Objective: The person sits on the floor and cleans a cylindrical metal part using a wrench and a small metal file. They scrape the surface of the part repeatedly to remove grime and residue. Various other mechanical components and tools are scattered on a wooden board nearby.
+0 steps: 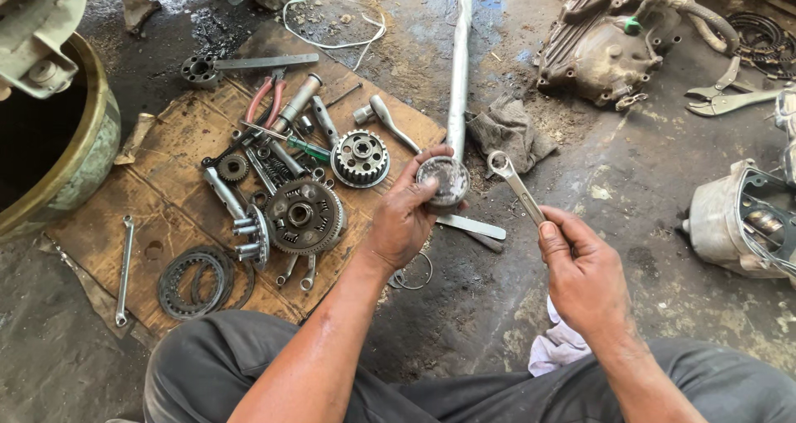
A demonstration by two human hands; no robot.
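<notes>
One greasy round metal part (443, 181), slim steel spanner (516, 186)

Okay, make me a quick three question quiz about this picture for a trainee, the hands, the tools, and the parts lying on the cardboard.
1. True or false: the left hand holds a round metal part.
2. Which tool does the right hand hold? A) red-handled pliers B) ring spanner C) green screwdriver
3. Fill in the blank: the large toothed gear lies on a sheet of ______, not on the bare floor.

Key
1. True: its fingers close around the part's edge.
2. B: the ring spanner is held by its shaft, ring end up; the red-handled pliers and the green screwdriver lie on the cardboard.
3. Cardboard.
</notes>
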